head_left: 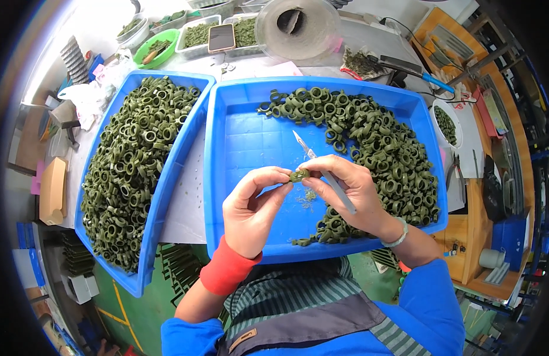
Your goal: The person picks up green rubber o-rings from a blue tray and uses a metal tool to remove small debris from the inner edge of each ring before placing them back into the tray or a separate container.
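My left hand (254, 210) pinches a small dark green ring (299, 175) between thumb and forefinger, above the right blue tray (239, 136). My right hand (351, 196) touches the same ring with forefinger and thumb while holding a slim silver craft knife (305, 145), its blade pointing up and away to the left. Pale green shavings (307, 199) lie on the tray floor just below. A pile of similar rings (387, 160) fills the tray's right side and far edge.
Another blue tray (200, 101) heaped with rings stands left. Behind are a green bowl (141, 53), tubs of small parts (195, 35), a phone (221, 37), a round machine bowl (274, 41) and a blue-handled tool (434, 82). A white bowl (434, 124) sits right, beside wooden shelving (473, 237).
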A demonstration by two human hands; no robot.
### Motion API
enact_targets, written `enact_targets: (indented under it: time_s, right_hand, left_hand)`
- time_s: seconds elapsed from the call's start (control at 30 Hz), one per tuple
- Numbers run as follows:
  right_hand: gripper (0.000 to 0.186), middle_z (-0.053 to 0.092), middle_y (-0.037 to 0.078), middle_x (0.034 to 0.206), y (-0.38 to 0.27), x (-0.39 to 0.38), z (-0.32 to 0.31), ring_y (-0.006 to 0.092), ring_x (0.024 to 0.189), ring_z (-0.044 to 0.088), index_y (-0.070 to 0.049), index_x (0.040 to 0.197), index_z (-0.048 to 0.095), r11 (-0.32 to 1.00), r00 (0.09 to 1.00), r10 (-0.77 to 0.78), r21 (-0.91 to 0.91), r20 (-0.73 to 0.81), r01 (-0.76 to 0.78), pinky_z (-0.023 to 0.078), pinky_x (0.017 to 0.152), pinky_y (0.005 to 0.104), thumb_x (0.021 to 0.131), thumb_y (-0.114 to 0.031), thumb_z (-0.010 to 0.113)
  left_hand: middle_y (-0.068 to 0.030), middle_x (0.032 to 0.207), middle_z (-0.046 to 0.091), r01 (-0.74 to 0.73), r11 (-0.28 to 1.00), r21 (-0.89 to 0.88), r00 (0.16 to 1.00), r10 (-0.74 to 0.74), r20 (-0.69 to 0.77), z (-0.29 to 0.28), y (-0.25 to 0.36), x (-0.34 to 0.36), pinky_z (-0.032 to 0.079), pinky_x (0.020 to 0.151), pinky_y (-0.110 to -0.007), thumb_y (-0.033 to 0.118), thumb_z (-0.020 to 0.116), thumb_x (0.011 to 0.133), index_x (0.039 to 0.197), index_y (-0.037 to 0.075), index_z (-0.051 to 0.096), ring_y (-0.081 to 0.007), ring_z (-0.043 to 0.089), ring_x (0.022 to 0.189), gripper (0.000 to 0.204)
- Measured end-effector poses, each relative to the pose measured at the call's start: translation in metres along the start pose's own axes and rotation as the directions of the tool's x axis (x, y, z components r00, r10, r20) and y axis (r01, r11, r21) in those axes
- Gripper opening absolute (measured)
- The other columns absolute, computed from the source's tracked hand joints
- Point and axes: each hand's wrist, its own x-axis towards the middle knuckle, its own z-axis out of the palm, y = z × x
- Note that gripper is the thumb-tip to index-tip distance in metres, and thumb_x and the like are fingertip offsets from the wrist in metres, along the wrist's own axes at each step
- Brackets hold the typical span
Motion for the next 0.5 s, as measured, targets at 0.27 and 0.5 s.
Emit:
enact_targets:
  time_s: [0.27,0.5]
  right_hand:
    - [0.018,0.073,0.015,0.101,-0.001,0.012,-0.027,0.0219,0.085,0.072,-0.001,0.112,0.068,0.974,0.998,-0.066,-0.216,0.012,0.067,0.056,0.075,0.0319,0.095,-0.005,0.064]
    - [0.008,0.064,0.016,0.074,0.041,-0.006,-0.058,0.0366,0.075,0.063,-0.003,0.086,0.058,0.699,0.963,0.111,-0.708,0.244,0.099,0.050,0.070,0.0480,0.085,-0.008,0.064]
  left_hand:
    - [-0.0142,0.116,0.066,0.192,0.979,0.062,0.981,-0.193,0.007,-0.001,0.006,0.001,0.055,0.093,-0.031,-0.012,0.065,0.089,0.119,-0.004,0.062,-0.0195,0.065,0.109,0.031]
    - [-0.0131,0.110,0.065,0.574,0.650,-0.498,0.808,-0.548,0.216,-0.012,0.002,0.013,0.054,0.101,-0.041,0.009,0.052,0.103,0.125,-0.006,0.058,-0.0255,0.066,0.109,0.027]
